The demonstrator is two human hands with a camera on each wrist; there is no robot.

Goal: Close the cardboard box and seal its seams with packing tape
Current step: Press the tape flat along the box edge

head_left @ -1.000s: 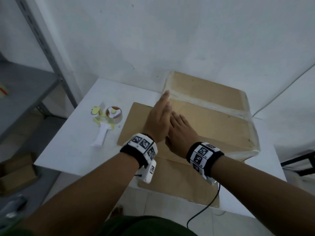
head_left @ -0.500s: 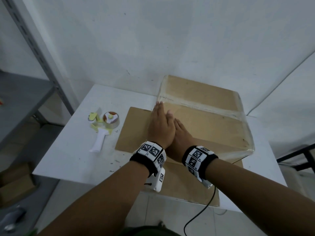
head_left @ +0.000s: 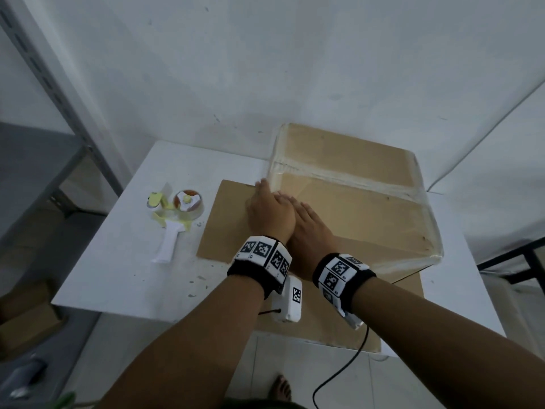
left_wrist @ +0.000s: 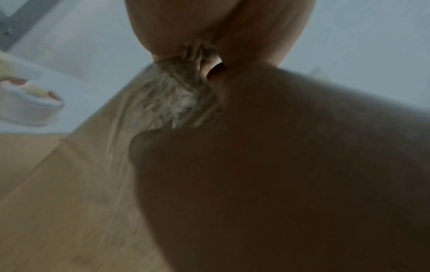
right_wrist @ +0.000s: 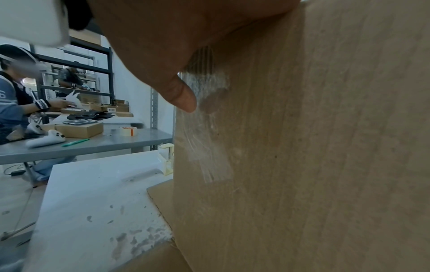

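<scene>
- Cardboard box: biggest thing here, sits on a flat cardboard sheet at the back-right of the white table, close to the wall. Flaps down, clear packing tape along the centre seam and over the edges. Prob. light and stiff in the walls; the top may give if pressed mid-panel, so press by the edges. Tape film looks slick and wrinkled at the left end.
- Room: wall behind, table edge close on the right; open tabletop on the left only.
- Left hand: flat, fingers straight, over the box's top-left edge on the tape end.
- Right hand: flat too, just beside it on the near left of the box.
- Tape dispenser: lies on the table, left of the sheet, nobody holding it.
</scene>
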